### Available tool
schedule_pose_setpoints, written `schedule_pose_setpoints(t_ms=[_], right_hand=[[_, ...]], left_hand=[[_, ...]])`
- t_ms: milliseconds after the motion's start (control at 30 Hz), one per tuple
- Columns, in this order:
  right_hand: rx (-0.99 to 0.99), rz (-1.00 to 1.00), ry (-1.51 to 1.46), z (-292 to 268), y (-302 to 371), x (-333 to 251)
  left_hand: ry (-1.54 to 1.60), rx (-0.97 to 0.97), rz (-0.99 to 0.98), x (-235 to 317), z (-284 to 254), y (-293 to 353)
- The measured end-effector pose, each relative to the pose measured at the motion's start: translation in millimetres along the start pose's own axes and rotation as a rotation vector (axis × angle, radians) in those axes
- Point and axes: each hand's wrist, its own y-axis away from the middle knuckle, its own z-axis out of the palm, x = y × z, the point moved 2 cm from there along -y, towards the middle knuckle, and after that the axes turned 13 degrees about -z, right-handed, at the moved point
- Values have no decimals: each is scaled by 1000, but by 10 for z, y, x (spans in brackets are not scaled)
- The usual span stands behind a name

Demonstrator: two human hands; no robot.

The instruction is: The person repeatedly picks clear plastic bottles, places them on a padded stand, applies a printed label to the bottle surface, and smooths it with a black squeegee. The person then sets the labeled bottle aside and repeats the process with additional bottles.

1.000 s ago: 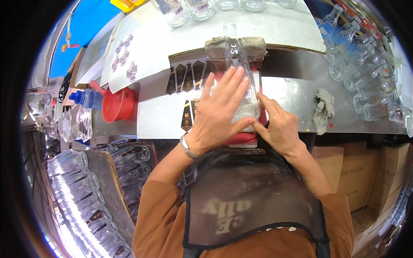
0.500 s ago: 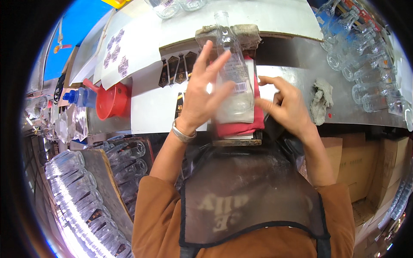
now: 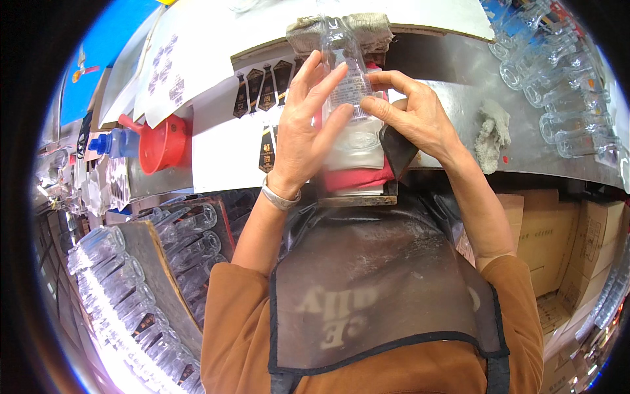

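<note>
A clear glass bottle [image 3: 342, 49] with a printed back label lies on its padded rest, neck pointing away from me. My left hand [image 3: 308, 125] is over the bottle's left side, fingers spread and thumb slightly blurred. At the right side, the thumb and forefinger of my right hand [image 3: 417, 115] are apart, with their tips at the label's edge; the other fingers curl beneath. White and red cloth [image 3: 357, 178] covers the rest under the bottle's base. A folded grey cloth [image 3: 371, 31] supports the neck end. Dark tie-shaped labels [image 3: 266, 88] lie left of my left hand.
A red dipper [image 3: 163, 146] and a blue-capped bottle [image 3: 118, 144] stand at the left. Label sheets [image 3: 164, 72] lie farther back. Clear bottles [image 3: 577, 125] line the right; more fill a rack [image 3: 131, 289] lower left. A grey rag [image 3: 491, 138] and cardboard boxes [image 3: 558, 243] are to the right.
My right hand has moved left and away from me, from beside the bottle onto its label edge. The left hand stays over the bottle. The whole view has shifted slightly.
</note>
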Motion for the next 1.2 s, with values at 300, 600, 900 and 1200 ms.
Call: schedule_pose_setpoints(t_ms=[300,600,900,1200], right_hand=[[361,198,-621,-227,32,425],[283,-434,361,-328,-354,-279],[10,-727,705,-315,-702,-850],[-460,-651,714,-23,-787,-1006]], left_hand=[[-6,-10,-20,17,4,-15],[68,-1,-63,-61,13,-14],[135,43,-75,-23,61,4],[84,-53,-70,31,42,232]])
